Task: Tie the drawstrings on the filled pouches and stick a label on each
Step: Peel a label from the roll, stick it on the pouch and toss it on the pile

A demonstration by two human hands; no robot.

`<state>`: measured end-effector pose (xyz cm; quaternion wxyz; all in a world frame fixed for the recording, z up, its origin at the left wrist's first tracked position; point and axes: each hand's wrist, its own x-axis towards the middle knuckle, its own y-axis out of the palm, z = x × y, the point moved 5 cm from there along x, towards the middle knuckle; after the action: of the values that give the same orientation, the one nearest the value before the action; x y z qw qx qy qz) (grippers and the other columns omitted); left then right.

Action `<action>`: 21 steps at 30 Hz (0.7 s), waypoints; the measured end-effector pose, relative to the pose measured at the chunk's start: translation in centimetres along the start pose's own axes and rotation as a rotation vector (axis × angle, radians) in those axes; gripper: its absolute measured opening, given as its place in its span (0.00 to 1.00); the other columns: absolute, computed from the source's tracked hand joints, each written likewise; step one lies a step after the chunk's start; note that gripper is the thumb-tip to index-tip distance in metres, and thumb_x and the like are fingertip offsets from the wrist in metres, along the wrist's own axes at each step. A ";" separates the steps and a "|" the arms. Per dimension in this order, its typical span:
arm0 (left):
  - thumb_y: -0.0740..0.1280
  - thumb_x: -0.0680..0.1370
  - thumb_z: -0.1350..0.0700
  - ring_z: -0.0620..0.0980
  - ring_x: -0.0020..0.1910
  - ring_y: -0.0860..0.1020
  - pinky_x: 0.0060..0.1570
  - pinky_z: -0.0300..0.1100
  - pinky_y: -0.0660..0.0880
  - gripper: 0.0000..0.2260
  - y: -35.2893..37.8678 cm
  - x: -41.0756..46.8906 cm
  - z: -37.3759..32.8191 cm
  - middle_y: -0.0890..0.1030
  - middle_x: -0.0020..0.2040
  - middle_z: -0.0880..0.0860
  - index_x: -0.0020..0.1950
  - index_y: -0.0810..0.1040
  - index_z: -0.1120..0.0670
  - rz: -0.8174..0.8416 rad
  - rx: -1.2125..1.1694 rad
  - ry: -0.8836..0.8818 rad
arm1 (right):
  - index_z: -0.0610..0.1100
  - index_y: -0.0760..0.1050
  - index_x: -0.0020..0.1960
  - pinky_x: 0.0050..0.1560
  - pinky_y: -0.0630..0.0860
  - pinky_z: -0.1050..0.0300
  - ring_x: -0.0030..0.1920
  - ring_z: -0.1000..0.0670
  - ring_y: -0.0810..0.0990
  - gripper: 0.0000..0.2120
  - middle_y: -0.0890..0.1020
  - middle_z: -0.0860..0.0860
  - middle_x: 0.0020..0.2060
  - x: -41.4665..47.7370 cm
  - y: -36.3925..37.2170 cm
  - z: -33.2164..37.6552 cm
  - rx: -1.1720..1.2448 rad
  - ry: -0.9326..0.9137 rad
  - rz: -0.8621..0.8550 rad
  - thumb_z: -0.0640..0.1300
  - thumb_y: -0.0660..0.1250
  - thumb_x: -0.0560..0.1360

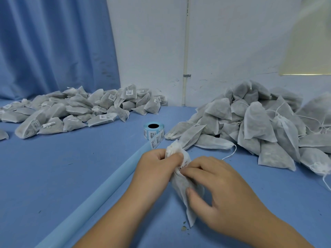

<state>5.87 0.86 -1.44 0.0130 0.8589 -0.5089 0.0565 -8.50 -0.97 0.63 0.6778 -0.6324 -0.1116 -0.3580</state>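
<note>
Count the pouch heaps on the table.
2. The labelled heap lies far left by the curtain; the unlabelled heap lies right, near the wall. More may lie outside the frame.

The left hand (155, 167) and right hand (220, 187) grip a pouch (179, 183) at front centre. To their left, bare blue worktop (53, 176) lies open, crossed only by a low diagonal fold (107, 192). A labelled heap (71, 108) blocks the far left. An unlabelled heap (259, 126) crowds the right, with one string (232, 152) trailing near the right hand. The label roll (153, 130) stands in the gap between the heaps.
</note>
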 end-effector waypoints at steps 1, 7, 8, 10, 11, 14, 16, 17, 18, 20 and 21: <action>0.68 0.65 0.50 0.52 0.39 0.72 0.44 0.49 0.69 0.23 -0.1 0.1 0.0 0.76 0.38 0.58 0.47 0.76 0.70 0.003 -0.015 0.002 | 0.49 0.82 0.51 0.45 0.75 0.55 0.44 0.54 0.77 0.13 0.79 0.58 0.44 -0.1 0.1 -0.2 0.086 0.038 0.000 0.50 0.63 0.71; 0.70 0.76 0.54 0.56 0.45 0.83 0.53 0.53 0.79 0.09 0.8 -0.3 -0.1 0.85 0.47 0.62 0.48 0.84 0.60 0.203 -0.052 -0.039 | 0.54 0.77 0.47 0.45 0.69 0.72 0.46 0.62 0.76 0.13 0.78 0.59 0.45 -0.6 0.4 -3.7 0.495 0.565 -0.249 0.47 0.77 0.66; 0.69 0.78 0.55 0.58 0.48 0.84 0.54 0.52 0.79 0.09 0.9 -0.4 -0.2 0.85 0.48 0.61 0.50 0.84 0.60 0.224 -0.078 -0.040 | 0.52 0.79 0.47 0.42 0.72 0.71 0.41 0.61 0.78 0.12 0.80 0.56 0.44 -0.7 0.6 -4.2 0.649 0.654 -0.227 0.45 0.77 0.66; 0.71 0.77 0.53 0.59 0.51 0.84 0.53 0.49 0.81 0.11 1.2 -0.4 -0.4 0.85 0.49 0.60 0.53 0.83 0.60 0.266 -0.101 -0.033 | 0.46 0.82 0.41 0.33 0.74 0.66 0.34 0.55 0.81 0.04 0.85 0.49 0.38 -0.8 1.1 -4.4 0.926 0.751 -0.155 0.42 0.76 0.68; 0.72 0.75 0.52 0.57 0.50 0.84 0.51 0.46 0.81 0.13 1.4 -0.6 -0.4 0.86 0.49 0.58 0.54 0.82 0.58 0.293 -0.084 -0.034 | 0.45 0.82 0.40 0.30 0.74 0.64 0.32 0.53 0.81 0.02 0.85 0.47 0.35 -0.9 1.1 -4.5 0.961 0.767 -0.156 0.42 0.75 0.69; 0.72 0.77 0.54 0.50 0.46 0.85 0.43 0.40 0.81 0.08 2.1 -1.0 0.0 0.86 0.48 0.54 0.53 0.83 0.56 0.379 -0.002 -0.059 | 0.44 0.82 0.38 0.31 0.75 0.60 0.33 0.50 0.82 0.04 0.85 0.43 0.35 -1.0 0.9 -4.6 1.055 0.804 -0.249 0.44 0.75 0.66; 0.69 0.78 0.57 0.49 0.44 0.85 0.41 0.38 0.79 0.05 2.0 -1.0 0.2 0.86 0.47 0.54 0.49 0.84 0.55 0.404 0.006 -0.079 | 0.42 0.82 0.38 0.31 0.77 0.58 0.34 0.47 0.82 0.09 0.85 0.41 0.37 -0.9 1.1 -4.4 1.151 0.840 -0.246 0.47 0.73 0.64; 0.68 0.79 0.57 0.48 0.44 0.85 0.41 0.37 0.78 0.05 1.9 -1.0 0.3 0.86 0.46 0.54 0.48 0.84 0.54 0.416 -0.012 -0.079 | 0.41 0.82 0.38 0.32 0.78 0.56 0.35 0.45 0.83 0.10 0.84 0.39 0.38 -0.9 1.4 -4.3 1.206 0.865 -0.235 0.48 0.73 0.64; 0.68 0.79 0.57 0.48 0.43 0.84 0.41 0.37 0.78 0.06 1.8 -0.9 0.2 0.86 0.46 0.53 0.47 0.85 0.53 0.426 -0.039 -0.074 | 0.38 0.81 0.41 0.35 0.79 0.53 0.37 0.43 0.83 0.13 0.84 0.38 0.40 -0.8 1.7 -4.2 1.256 0.888 -0.222 0.48 0.72 0.64; 0.69 0.78 0.55 0.47 0.42 0.83 0.41 0.37 0.78 0.05 1.5 -0.8 -0.1 0.86 0.45 0.52 0.47 0.84 0.52 0.437 -0.105 -0.062 | 0.35 0.81 0.48 0.48 0.79 0.44 0.45 0.38 0.84 0.18 0.84 0.36 0.45 -0.6 2.3 -4.3 1.320 0.925 -0.174 0.49 0.70 0.68; 0.70 0.76 0.53 0.48 0.43 0.83 0.42 0.39 0.78 0.05 1.4 -0.7 -0.3 0.85 0.46 0.53 0.48 0.84 0.52 0.424 -0.137 -0.063 | 0.35 0.82 0.51 0.54 0.77 0.41 0.49 0.37 0.83 0.19 0.84 0.36 0.48 -0.3 2.6 -4.2 1.326 0.932 -0.141 0.50 0.69 0.70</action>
<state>4.29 0.79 -1.26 0.0434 0.7310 -0.6810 -0.0037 -8.35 -4.99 -2.28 0.8641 0.1228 -0.0464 -0.4859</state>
